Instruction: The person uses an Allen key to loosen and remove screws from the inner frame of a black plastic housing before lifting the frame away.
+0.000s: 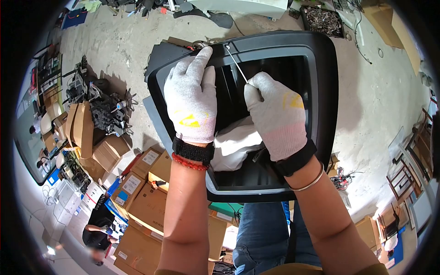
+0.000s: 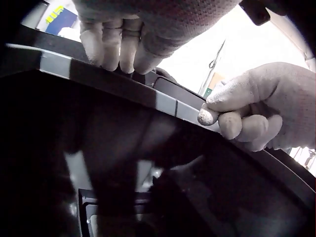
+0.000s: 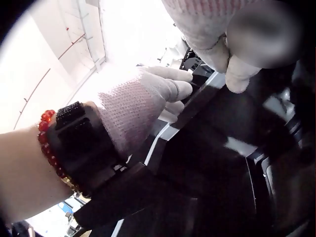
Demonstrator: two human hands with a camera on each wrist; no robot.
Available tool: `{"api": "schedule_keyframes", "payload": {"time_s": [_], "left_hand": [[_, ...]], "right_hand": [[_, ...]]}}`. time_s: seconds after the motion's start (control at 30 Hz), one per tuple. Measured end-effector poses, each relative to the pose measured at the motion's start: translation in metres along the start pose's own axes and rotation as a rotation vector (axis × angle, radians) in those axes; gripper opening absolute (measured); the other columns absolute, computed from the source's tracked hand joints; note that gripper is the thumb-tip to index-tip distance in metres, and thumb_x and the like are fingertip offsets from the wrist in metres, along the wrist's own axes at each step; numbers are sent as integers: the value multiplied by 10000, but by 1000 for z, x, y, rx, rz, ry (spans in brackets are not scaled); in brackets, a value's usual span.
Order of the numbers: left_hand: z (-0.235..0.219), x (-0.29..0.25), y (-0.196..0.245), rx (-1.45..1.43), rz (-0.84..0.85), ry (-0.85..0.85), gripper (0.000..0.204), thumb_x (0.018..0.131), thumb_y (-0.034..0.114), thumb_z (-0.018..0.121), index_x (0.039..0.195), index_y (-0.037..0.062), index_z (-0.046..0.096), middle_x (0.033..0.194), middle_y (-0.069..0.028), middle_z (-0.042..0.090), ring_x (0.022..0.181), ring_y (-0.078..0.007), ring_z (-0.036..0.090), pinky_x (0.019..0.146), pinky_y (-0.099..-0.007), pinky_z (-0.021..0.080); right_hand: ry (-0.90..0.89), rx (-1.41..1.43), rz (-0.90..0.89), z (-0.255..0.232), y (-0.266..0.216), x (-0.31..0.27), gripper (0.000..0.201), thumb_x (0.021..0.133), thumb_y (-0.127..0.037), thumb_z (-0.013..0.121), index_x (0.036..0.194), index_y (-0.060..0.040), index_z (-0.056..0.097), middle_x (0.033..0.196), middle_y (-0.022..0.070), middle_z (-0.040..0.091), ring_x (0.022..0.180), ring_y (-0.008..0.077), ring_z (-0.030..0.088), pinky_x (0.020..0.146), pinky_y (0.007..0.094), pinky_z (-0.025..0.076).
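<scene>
A large black plastic frame rests on my lap, with a white cloth lying inside its opening. My gloved left hand lies on the frame's upper left side, and its fingers curl over the top rim. In my gloved right hand I pinch a thin screwdriver, whose tip touches the frame's top edge close to the left fingertips. The left wrist view shows the left hand and the right hand side by side on the rim. In the right wrist view the left hand grips the frame's edge.
Cardboard boxes are stacked at the lower left on the concrete floor. A heap of black parts lies to the left, and a tray of metal scrap sits at the top. Wooden chairs stand at the right. Another person crouches at the lower left.
</scene>
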State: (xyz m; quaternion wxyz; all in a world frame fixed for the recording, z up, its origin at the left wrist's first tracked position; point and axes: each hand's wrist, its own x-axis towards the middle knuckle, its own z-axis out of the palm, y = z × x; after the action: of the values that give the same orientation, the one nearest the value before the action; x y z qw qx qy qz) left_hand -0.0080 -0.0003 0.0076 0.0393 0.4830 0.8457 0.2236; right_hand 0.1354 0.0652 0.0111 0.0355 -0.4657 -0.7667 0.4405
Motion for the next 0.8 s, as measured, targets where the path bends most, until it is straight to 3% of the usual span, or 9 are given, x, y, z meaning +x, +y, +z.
{"api": "schedule_keyframes", "payload": {"time_s": [0.33, 0.4, 0.5, 0.57, 0.67, 0.73, 0.77, 0.8], "left_hand": [[2, 7, 1, -24, 62, 2, 338, 824, -8, 709, 1150, 82, 722, 960, -116, 685, 798, -241, 644, 722, -316, 522], [6, 10, 0, -18, 213, 14, 320, 834, -3, 690, 1135, 99, 734, 952, -116, 690, 820, -271, 654, 742, -340, 527], [7, 14, 0, 66, 219, -21, 298, 851, 13, 665, 1119, 115, 747, 954, -109, 696, 847, -292, 656, 768, -361, 527], [7, 14, 1, 70, 217, -10, 284, 854, 13, 659, 1106, 106, 753, 961, -109, 698, 866, -292, 657, 788, -364, 524], [12, 11, 5, 38, 183, 31, 280, 857, 11, 656, 1107, 95, 751, 963, -111, 699, 861, -292, 655, 795, -357, 523], [19, 6, 5, 26, 190, 86, 284, 854, 10, 669, 1116, 88, 743, 967, -119, 699, 854, -287, 652, 795, -344, 522], [22, 5, 5, -46, 148, 100, 291, 849, 12, 681, 1122, 90, 739, 964, -121, 697, 838, -279, 651, 789, -343, 524], [23, 7, 7, -117, 107, 116, 298, 843, 14, 692, 1129, 92, 734, 960, -123, 695, 821, -271, 649, 783, -343, 525]], "right_hand": [[-4, 90, 46, 2, 1, 0, 159, 965, -191, 545, 905, -50, 588, 799, 155, 649, 769, 358, 654, 665, 412, 527], [-28, 124, 86, 2, 2, 3, 161, 957, -185, 552, 884, -46, 590, 803, 155, 651, 761, 362, 650, 659, 411, 525], [19, 90, 24, -3, 12, 8, 150, 931, -181, 587, 844, -59, 597, 795, 153, 651, 748, 354, 654, 652, 407, 528], [230, -109, -253, -15, 22, 15, 90, 903, -152, 646, 857, -79, 620, 754, 156, 622, 664, 342, 615, 603, 382, 497], [618, -276, -776, -35, 47, 49, 45, 908, -137, 635, 918, -101, 659, 806, 147, 638, 744, 342, 634, 624, 392, 509], [393, -299, -704, -57, 35, 63, 86, 899, -142, 652, 967, -103, 687, 824, 132, 660, 773, 321, 650, 652, 400, 515], [358, -483, -710, -65, 31, 72, 142, 894, -158, 661, 1014, -96, 702, 883, 110, 697, 815, 298, 673, 703, 372, 537], [360, -486, -712, -66, 33, 77, 142, 894, -158, 661, 1014, -96, 702, 883, 110, 697, 815, 298, 673, 703, 372, 537]]}}
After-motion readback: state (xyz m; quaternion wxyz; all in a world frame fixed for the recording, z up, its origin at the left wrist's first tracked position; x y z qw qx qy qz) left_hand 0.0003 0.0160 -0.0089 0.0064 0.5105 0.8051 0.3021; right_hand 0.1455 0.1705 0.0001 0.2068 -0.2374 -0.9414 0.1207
